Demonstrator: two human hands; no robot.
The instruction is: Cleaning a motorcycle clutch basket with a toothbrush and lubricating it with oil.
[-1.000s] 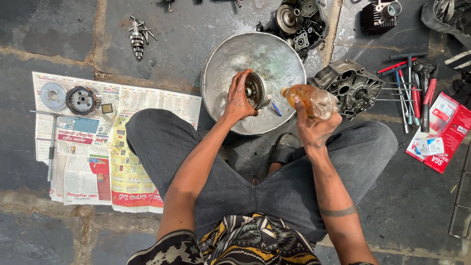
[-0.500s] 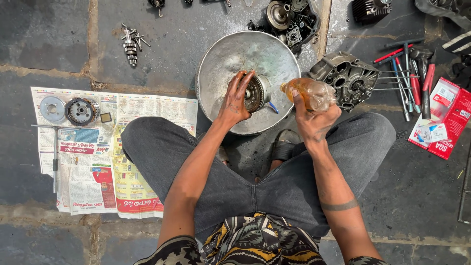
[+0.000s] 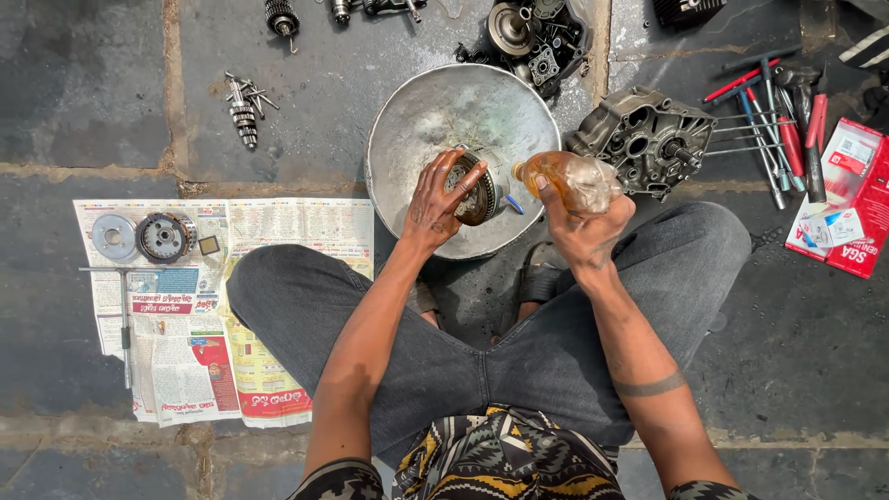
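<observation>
Centrally, left hand (image 3: 443,196): fingers curled around a round toothed clutch part (image 3: 478,189), held on edge over the steel basin (image 3: 417,139); right hand (image 3: 579,227): fingers wrapped around a clear plastic bottle of amber liquid (image 3: 565,181), tilted, mouth beside the part; engine casing (image 3: 644,139) just right of basin; hand tools (image 3: 773,125) beyond; newspaper (image 3: 269,306) with discs (image 3: 162,237) left, on stone floor.

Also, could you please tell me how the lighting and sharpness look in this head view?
Head view: even daylight, soft shadows; mild sheen inside the metal basin; the left hand and right hand are sharp; frame edges bend slightly outward.
</observation>
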